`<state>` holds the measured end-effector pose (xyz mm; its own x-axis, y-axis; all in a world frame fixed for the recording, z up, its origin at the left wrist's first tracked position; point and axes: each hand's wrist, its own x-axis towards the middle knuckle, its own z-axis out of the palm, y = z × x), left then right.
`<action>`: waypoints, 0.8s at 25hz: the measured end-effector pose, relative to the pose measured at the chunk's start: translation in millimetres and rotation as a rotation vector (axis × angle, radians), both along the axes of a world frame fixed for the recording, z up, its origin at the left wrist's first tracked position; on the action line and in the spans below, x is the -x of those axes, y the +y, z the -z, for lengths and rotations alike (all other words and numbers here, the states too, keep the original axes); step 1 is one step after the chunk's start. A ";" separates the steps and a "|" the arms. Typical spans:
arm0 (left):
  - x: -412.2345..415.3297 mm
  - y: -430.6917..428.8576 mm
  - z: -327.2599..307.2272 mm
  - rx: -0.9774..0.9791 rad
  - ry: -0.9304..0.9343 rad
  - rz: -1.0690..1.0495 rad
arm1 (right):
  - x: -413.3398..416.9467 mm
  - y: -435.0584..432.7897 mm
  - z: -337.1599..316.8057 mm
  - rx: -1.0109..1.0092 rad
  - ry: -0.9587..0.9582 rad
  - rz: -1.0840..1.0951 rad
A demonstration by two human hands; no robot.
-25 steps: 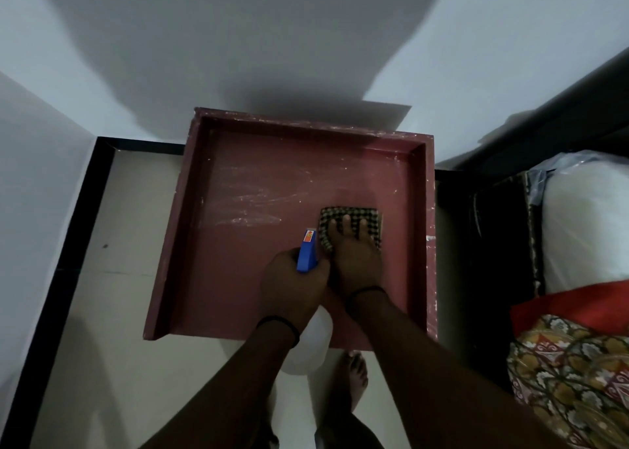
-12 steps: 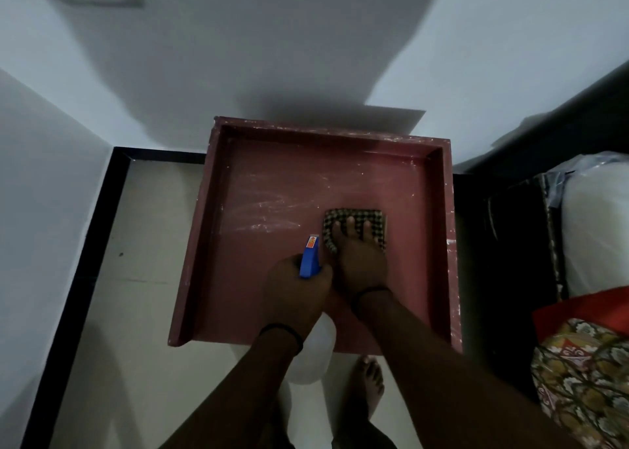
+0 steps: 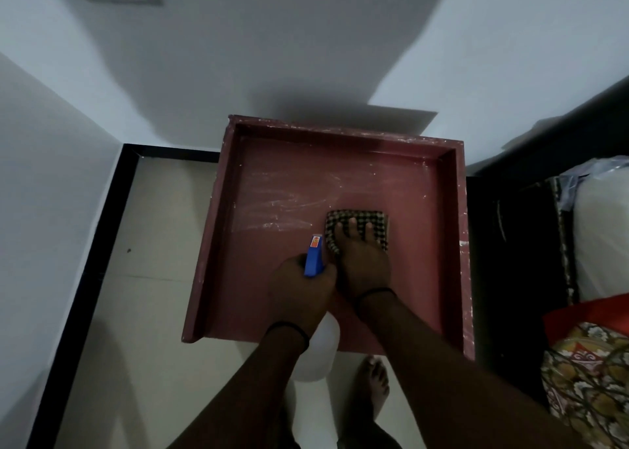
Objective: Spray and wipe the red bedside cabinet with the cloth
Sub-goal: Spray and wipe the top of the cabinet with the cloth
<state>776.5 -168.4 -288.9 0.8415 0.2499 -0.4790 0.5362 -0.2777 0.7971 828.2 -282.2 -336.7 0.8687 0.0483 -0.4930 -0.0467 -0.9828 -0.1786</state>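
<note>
The right hand [image 3: 362,265] lies flat, palm down, on the checked cloth [image 3: 357,225], fingers spread and pressing it against the cabinet top. The left hand [image 3: 299,290] is closed around the neck of the spray bottle [image 3: 318,350], whose blue nozzle [image 3: 313,255] points forward and sits just beside the cloth's near left corner; the white body of the bottle hangs below the wrist, past the cabinet's front edge. The cloth is folded to a rectangle and rests right of centre on the red bedside cabinet [image 3: 272,278], whose top is a shallow recess bordered by a raised rim on the left, far and right sides. Whitish smears cover the far left part of the surface, beside the cloth. The cabinet stands against the white wall [image 3: 306,57], on a pale tiled floor [image 3: 146,244] with a black skirting strip [image 3: 98,231]. A bare foot [image 3: 376,380] shows below the front edge. A bed with patterned bedding [image 3: 589,380] lies to the right.
</note>
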 end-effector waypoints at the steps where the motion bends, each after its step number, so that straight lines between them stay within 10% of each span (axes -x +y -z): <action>1: -1.0 0.9 1.3 -0.001 -0.005 0.004 | -17.1 6.4 3.2 0.012 -0.011 0.006; 20: 0.9 14.8 9.1 0.009 0.012 -0.059 | 4.1 15.6 0.2 0.002 0.002 -0.022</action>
